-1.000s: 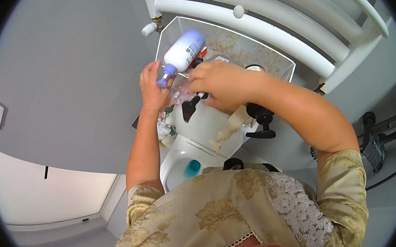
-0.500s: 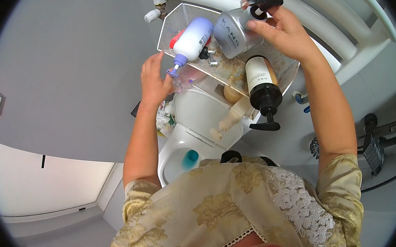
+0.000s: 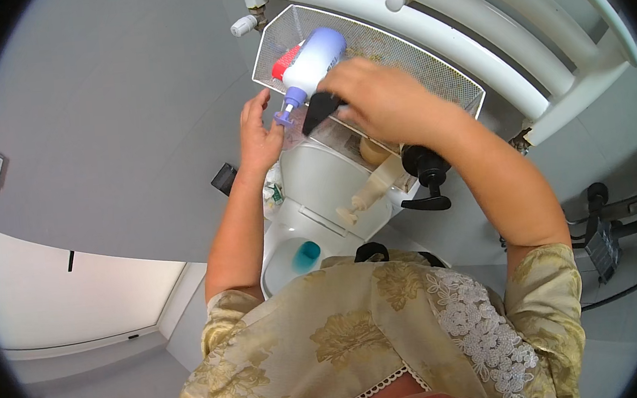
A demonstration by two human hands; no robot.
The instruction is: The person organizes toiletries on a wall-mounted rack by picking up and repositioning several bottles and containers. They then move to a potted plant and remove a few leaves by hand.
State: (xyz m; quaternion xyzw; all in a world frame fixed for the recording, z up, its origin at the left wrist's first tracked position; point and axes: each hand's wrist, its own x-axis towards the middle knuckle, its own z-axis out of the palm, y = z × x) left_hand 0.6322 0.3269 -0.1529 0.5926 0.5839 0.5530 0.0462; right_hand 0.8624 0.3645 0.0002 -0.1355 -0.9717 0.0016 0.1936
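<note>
My right hand (image 3: 382, 99), blurred by motion, is closed over the front of a white wire-mesh basket (image 3: 435, 64). A black pump head (image 3: 322, 113) pokes out under its fingers; the silver bottle's body is hidden beneath the hand. My left hand (image 3: 261, 132) is open, thumb apart from the fingers, beside the lilac nozzle of a white-and-lilac pump bottle (image 3: 315, 54); whether it touches cannot be told. That bottle lies tilted in the basket over a red object (image 3: 286, 65). A black pump (image 3: 427, 167) of another bottle juts over the front edge, its body mostly covered by my right arm.
White heated rails (image 3: 463, 31) run behind the basket. Below are a beige pump bottle (image 3: 374, 190), a round yellowish item (image 3: 373, 151) and a toilet (image 3: 309, 173). A small black box (image 3: 223, 178) and a waste bin (image 3: 272, 192) stand left. Shower fittings (image 3: 603, 242) are at right.
My right hand has swung left and nearer with the silver bottle's black pump head, leaving the basket's back right. My left hand has shifted slightly right.
</note>
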